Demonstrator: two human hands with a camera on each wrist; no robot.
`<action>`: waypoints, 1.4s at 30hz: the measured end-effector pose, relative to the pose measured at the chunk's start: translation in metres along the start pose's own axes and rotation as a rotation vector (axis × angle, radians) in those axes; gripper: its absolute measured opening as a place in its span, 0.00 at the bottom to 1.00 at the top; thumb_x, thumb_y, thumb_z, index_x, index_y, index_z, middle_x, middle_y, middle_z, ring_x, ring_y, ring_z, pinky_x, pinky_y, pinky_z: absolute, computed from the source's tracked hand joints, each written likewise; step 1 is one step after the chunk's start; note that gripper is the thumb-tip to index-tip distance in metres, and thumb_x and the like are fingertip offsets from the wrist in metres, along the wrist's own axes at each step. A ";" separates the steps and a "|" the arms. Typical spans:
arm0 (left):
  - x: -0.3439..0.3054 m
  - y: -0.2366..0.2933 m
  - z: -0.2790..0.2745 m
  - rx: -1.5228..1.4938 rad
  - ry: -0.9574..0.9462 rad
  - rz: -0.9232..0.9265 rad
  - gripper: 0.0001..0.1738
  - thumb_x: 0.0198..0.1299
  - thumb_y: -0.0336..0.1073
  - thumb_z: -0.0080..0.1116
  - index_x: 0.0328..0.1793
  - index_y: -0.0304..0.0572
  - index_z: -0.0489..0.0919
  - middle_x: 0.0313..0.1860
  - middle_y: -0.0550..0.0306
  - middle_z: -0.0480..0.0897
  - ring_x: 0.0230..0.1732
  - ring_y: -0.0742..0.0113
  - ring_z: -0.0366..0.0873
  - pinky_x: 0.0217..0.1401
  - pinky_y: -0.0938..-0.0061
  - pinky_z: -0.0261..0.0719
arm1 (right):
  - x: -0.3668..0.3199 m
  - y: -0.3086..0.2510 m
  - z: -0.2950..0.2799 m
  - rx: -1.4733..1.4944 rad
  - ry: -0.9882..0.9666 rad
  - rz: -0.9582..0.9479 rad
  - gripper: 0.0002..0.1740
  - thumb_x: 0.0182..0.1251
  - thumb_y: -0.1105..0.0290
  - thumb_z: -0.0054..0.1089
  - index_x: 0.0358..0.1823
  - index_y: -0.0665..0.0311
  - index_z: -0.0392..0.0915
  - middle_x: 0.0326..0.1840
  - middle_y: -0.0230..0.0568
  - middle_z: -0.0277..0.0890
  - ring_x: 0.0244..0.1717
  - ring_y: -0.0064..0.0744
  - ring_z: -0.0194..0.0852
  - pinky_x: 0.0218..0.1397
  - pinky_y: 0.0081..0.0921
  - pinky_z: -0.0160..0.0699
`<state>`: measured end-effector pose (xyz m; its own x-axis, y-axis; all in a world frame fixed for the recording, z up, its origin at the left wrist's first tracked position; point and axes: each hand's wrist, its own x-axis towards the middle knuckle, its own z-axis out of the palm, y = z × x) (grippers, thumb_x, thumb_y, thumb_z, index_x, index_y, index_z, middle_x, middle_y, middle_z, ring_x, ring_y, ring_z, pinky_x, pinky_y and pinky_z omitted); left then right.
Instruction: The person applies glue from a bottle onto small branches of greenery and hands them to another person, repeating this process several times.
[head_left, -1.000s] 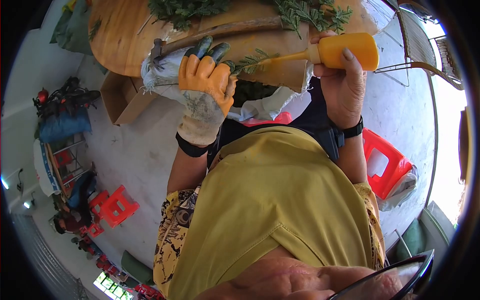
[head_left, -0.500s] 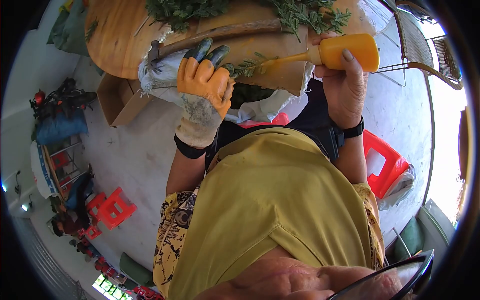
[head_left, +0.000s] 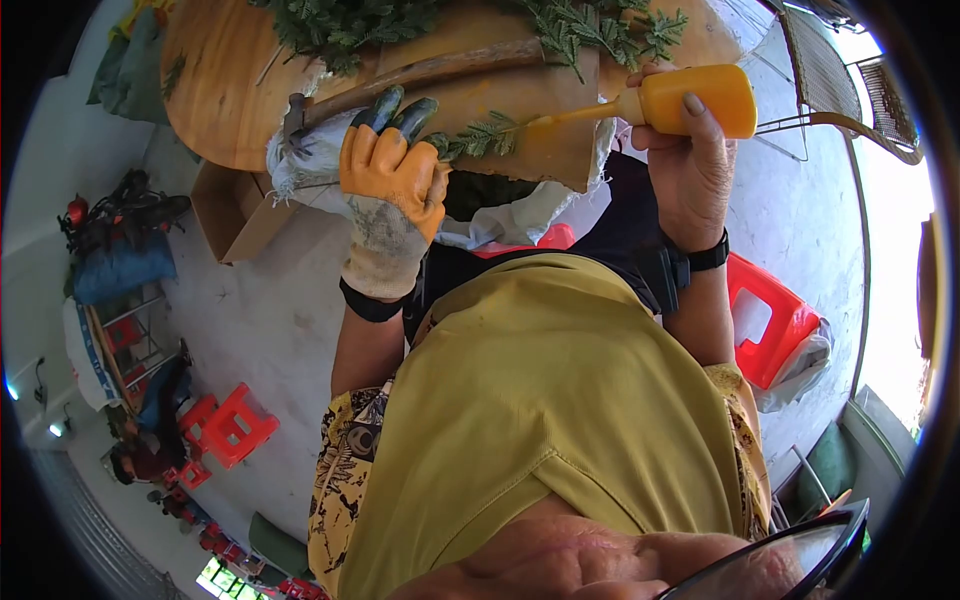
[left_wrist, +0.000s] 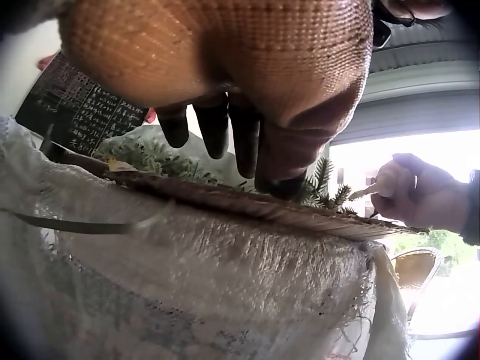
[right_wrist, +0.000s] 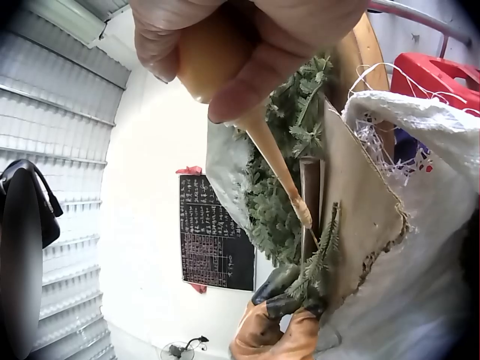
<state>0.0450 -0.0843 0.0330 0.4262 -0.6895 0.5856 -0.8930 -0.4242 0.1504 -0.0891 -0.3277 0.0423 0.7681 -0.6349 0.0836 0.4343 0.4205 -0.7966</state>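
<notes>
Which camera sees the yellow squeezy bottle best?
The head view: the whole yellow bottle and its long nozzle show in the right hand. The right wrist view shows mostly nozzle; the left wrist view, only a far-off glimpse.

Bright daylight fills the head view; its fisheye lens bends the edges into a black ring, and glare burns out the right side. The left hand [left_wrist: 225, 64] in an orange knitted glove is blurred and shadowed against a blown-out background. The yellow plastic squeeze bottle [right_wrist: 214, 60] is soft, the green fir sprig [right_wrist: 319, 259] sharp.
</notes>
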 end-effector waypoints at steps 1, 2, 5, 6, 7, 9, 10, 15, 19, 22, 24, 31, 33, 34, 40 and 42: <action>0.000 0.001 0.000 0.007 -0.003 0.003 0.12 0.43 0.34 0.65 0.20 0.40 0.71 0.23 0.52 0.65 0.30 0.50 0.64 0.34 0.59 0.66 | 0.000 -0.001 -0.002 0.015 -0.021 0.002 0.17 0.67 0.69 0.56 0.50 0.76 0.72 0.47 0.55 0.79 0.28 0.35 0.78 0.26 0.22 0.80; 0.000 0.001 -0.001 0.013 -0.006 0.006 0.12 0.43 0.34 0.65 0.20 0.40 0.71 0.23 0.52 0.65 0.30 0.50 0.64 0.34 0.59 0.66 | 0.000 -0.001 -0.004 0.030 -0.042 0.005 0.17 0.67 0.69 0.56 0.50 0.76 0.72 0.47 0.55 0.79 0.28 0.35 0.78 0.25 0.23 0.80; 0.001 0.000 -0.002 -0.001 -0.025 -0.004 0.13 0.43 0.34 0.65 0.20 0.40 0.71 0.23 0.52 0.65 0.30 0.50 0.64 0.34 0.59 0.66 | 0.001 -0.001 -0.008 0.047 -0.043 -0.002 0.17 0.67 0.70 0.56 0.51 0.76 0.71 0.47 0.54 0.79 0.30 0.37 0.80 0.25 0.25 0.82; 0.001 0.000 -0.001 -0.003 -0.025 -0.003 0.13 0.43 0.34 0.65 0.20 0.40 0.71 0.23 0.52 0.65 0.30 0.50 0.64 0.34 0.59 0.66 | 0.001 -0.001 -0.009 0.046 -0.042 -0.003 0.17 0.67 0.70 0.56 0.51 0.76 0.71 0.47 0.54 0.79 0.30 0.37 0.80 0.25 0.25 0.82; 0.000 -0.001 -0.001 -0.001 -0.012 0.007 0.13 0.43 0.34 0.65 0.20 0.40 0.71 0.23 0.52 0.65 0.30 0.50 0.64 0.34 0.59 0.66 | 0.001 -0.001 -0.010 0.044 -0.003 -0.014 0.17 0.67 0.70 0.56 0.51 0.76 0.71 0.47 0.55 0.78 0.32 0.38 0.81 0.25 0.26 0.82; 0.000 -0.002 0.000 -0.001 0.002 0.019 0.13 0.43 0.34 0.65 0.21 0.40 0.71 0.23 0.51 0.65 0.30 0.50 0.64 0.34 0.59 0.66 | 0.001 0.000 -0.014 0.041 0.038 -0.027 0.18 0.67 0.70 0.56 0.52 0.76 0.71 0.47 0.55 0.78 0.34 0.39 0.81 0.26 0.26 0.83; -0.001 -0.001 -0.001 -0.001 -0.009 0.014 0.13 0.42 0.34 0.66 0.21 0.40 0.71 0.24 0.51 0.65 0.31 0.50 0.64 0.34 0.58 0.66 | 0.002 0.000 -0.018 0.043 0.024 -0.032 0.18 0.67 0.70 0.56 0.53 0.76 0.71 0.47 0.56 0.78 0.37 0.39 0.82 0.27 0.26 0.84; 0.002 0.003 -0.003 -0.013 0.029 0.030 0.14 0.42 0.34 0.66 0.22 0.40 0.70 0.26 0.51 0.65 0.31 0.49 0.64 0.34 0.57 0.65 | -0.002 -0.006 -0.019 0.056 0.011 -0.035 0.20 0.67 0.68 0.56 0.54 0.76 0.70 0.48 0.56 0.78 0.38 0.39 0.81 0.29 0.25 0.82; 0.008 0.011 -0.012 0.011 -0.037 0.013 0.14 0.42 0.34 0.67 0.22 0.40 0.70 0.26 0.51 0.65 0.31 0.48 0.64 0.33 0.57 0.64 | -0.005 -0.009 -0.014 0.176 0.073 -0.015 0.22 0.67 0.64 0.56 0.55 0.76 0.70 0.47 0.56 0.78 0.37 0.38 0.78 0.29 0.23 0.77; 0.013 0.015 -0.015 0.019 -0.019 0.049 0.14 0.43 0.35 0.67 0.22 0.41 0.70 0.24 0.51 0.64 0.31 0.48 0.63 0.33 0.57 0.63 | -0.011 -0.011 0.000 0.200 0.052 -0.009 0.23 0.67 0.63 0.56 0.54 0.76 0.71 0.47 0.57 0.77 0.37 0.37 0.78 0.28 0.22 0.76; 0.013 0.016 -0.016 0.031 -0.014 0.070 0.14 0.43 0.35 0.67 0.22 0.42 0.70 0.24 0.52 0.64 0.30 0.48 0.63 0.33 0.56 0.63 | -0.011 -0.010 0.002 0.191 0.047 -0.011 0.22 0.67 0.63 0.56 0.53 0.76 0.71 0.47 0.57 0.77 0.36 0.37 0.78 0.28 0.21 0.76; 0.011 0.016 -0.015 0.092 0.002 0.111 0.18 0.53 0.43 0.64 0.21 0.44 0.69 0.22 0.53 0.61 0.28 0.50 0.61 0.33 0.59 0.62 | -0.007 -0.003 0.002 0.175 -0.069 0.002 0.21 0.66 0.64 0.56 0.51 0.76 0.72 0.47 0.57 0.77 0.33 0.36 0.78 0.27 0.22 0.79; 0.012 0.016 -0.014 0.097 0.016 0.123 0.18 0.54 0.44 0.63 0.21 0.44 0.69 0.22 0.54 0.61 0.27 0.51 0.60 0.32 0.59 0.62 | -0.008 -0.002 0.005 0.167 -0.091 -0.001 0.21 0.65 0.65 0.56 0.51 0.77 0.72 0.47 0.58 0.77 0.34 0.36 0.78 0.27 0.22 0.79; 0.014 0.018 -0.014 0.089 0.028 0.111 0.15 0.41 0.39 0.65 0.19 0.45 0.69 0.21 0.55 0.61 0.27 0.52 0.61 0.36 0.57 0.67 | -0.008 -0.002 0.008 0.159 -0.088 -0.004 0.21 0.65 0.65 0.57 0.51 0.77 0.72 0.47 0.58 0.77 0.34 0.36 0.78 0.27 0.22 0.79; 0.012 0.019 -0.011 0.078 0.028 0.082 0.15 0.28 0.36 0.69 0.17 0.45 0.71 0.21 0.56 0.63 0.27 0.54 0.63 0.41 0.55 0.72 | -0.011 -0.001 0.008 0.128 -0.086 -0.001 0.20 0.65 0.65 0.58 0.50 0.76 0.73 0.47 0.58 0.77 0.33 0.36 0.78 0.27 0.22 0.79; 0.011 0.018 -0.012 0.068 0.014 0.077 0.14 0.28 0.36 0.69 0.18 0.45 0.72 0.21 0.56 0.63 0.28 0.54 0.64 0.42 0.55 0.72 | -0.010 0.000 0.006 0.124 -0.085 0.000 0.20 0.65 0.65 0.58 0.51 0.76 0.72 0.47 0.58 0.77 0.33 0.36 0.78 0.28 0.22 0.79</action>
<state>0.0320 -0.0930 0.0517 0.3547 -0.7137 0.6041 -0.9107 -0.4100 0.0503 -0.0942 -0.3171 0.0452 0.8026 -0.5802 0.1384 0.4852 0.5001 -0.7173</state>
